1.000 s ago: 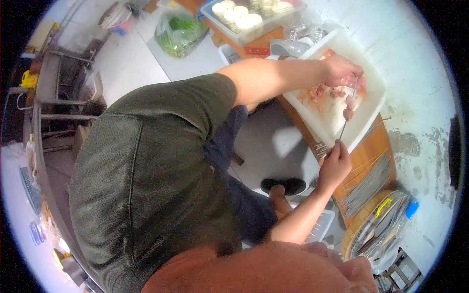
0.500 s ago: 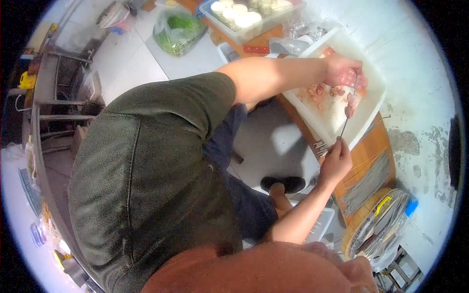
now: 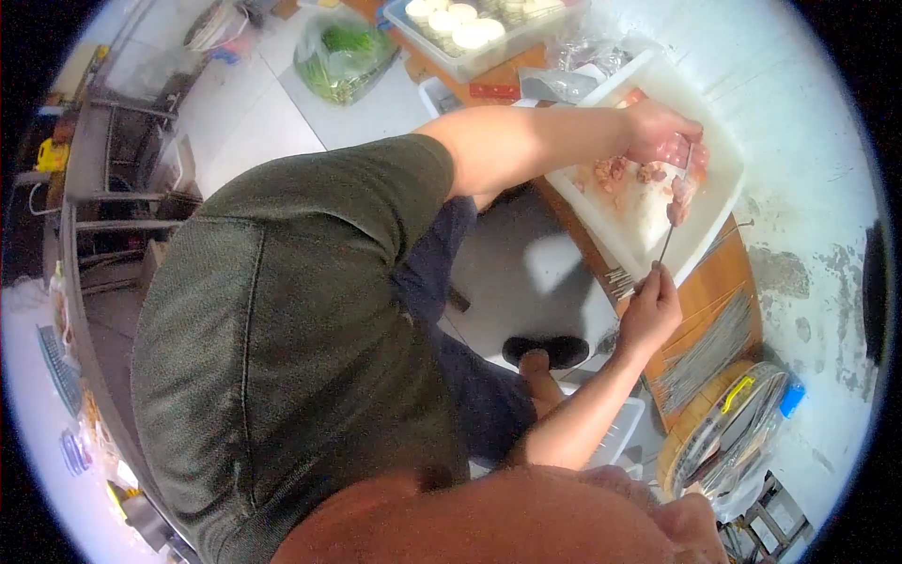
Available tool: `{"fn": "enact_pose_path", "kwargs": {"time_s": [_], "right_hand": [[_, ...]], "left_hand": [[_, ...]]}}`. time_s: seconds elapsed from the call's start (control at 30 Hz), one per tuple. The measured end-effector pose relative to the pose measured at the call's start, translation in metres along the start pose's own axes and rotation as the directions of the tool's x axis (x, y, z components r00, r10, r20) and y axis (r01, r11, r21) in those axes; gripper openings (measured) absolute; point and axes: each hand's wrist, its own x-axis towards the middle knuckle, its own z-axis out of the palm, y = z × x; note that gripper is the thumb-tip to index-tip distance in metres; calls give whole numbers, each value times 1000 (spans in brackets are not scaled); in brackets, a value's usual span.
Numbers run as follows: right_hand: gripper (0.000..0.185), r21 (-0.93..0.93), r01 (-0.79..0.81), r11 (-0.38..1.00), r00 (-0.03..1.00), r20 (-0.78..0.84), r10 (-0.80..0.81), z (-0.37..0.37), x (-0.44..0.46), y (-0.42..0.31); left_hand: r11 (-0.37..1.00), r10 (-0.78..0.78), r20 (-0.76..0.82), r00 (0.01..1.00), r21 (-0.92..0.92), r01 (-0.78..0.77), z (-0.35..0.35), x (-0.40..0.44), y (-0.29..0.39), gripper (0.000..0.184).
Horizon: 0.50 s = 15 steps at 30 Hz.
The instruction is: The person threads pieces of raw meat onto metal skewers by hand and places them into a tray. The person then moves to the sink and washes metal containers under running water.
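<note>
Meat [image 3: 611, 177] lies in the white tub [image 3: 719, 183] — more on a skewer [image 3: 667, 246].

dark olive short-sleeved shirt [image 3: 329, 348], long seam [image 3: 246, 376] down it, navy legwear [image 3: 481, 399], black footwear [image 3: 569, 352], ungloved hands [image 3: 652, 305]

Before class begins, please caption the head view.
Raw meat on a skewer above a white tub, right hand holding one end, left hand opposite.

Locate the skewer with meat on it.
Head view, right of centre: the skewer slants over the white tray, its lower end in the right hand, its meat just below the left hand in the picture.
</note>
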Motion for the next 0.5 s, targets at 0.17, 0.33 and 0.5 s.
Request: {"fn": "enact_pose_path", "kwargs": {"time_s": [0.17, 0.33, 0.5], "right_hand": [[26, -74, 29, 997, 999, -32, -32, -1, 2, 1], [26, -97, 35, 995, 998, -48, -39, -1, 3, 3], [26, -101, 37, 994, 999, -26, -40, -2, 4, 0]], "left_hand": [[949, -84, 146, 986, -290, 123, -9, 2, -7, 56], [907, 30, 226, 974, -416, 68, -17, 8, -21, 50], [916, -5, 229, 973, -389, 97, -8, 1, -8, 53]]}}
